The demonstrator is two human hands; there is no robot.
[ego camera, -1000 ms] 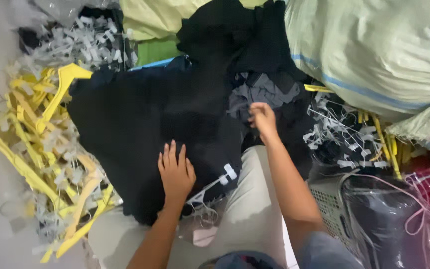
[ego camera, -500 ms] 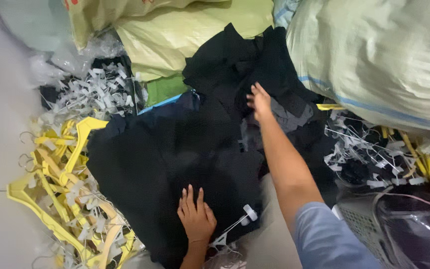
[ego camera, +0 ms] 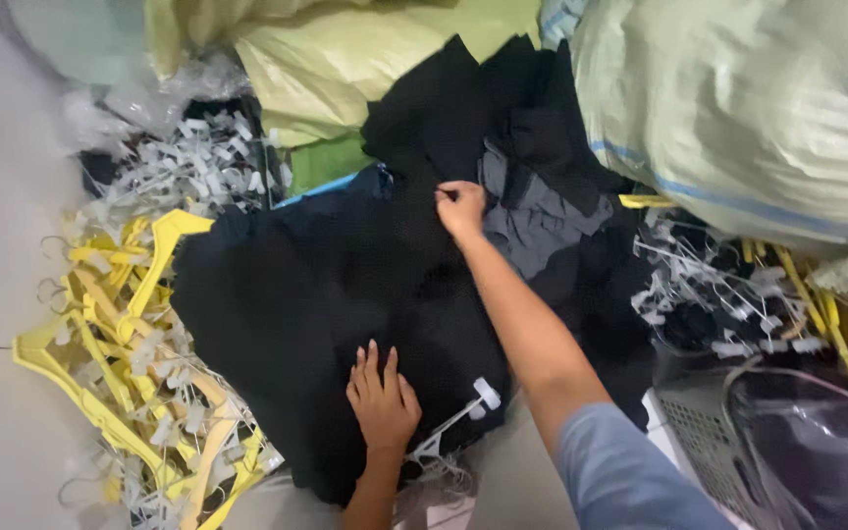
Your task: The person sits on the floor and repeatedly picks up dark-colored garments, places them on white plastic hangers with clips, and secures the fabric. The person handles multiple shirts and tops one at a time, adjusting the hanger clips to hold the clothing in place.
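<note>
Head view, left hand (ego camera: 382,400) flat and open on black garment (ego camera: 326,294) spread on the floor, right hand (ego camera: 461,206) pinching its far edge, yellow hangers (ego camera: 120,324) piled just left, big sacks (ego camera: 738,108) behind

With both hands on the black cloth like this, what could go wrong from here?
1. The right hand pinches the far edge of the black cloth while the left hand presses its near part flat; a pull may stretch or bunch it.
2. A clip hanger lies beside the left hand and may snag the cloth.
3. The yellow hangers touch the cloth's left edge; their hooks may catch and drag along.
</note>
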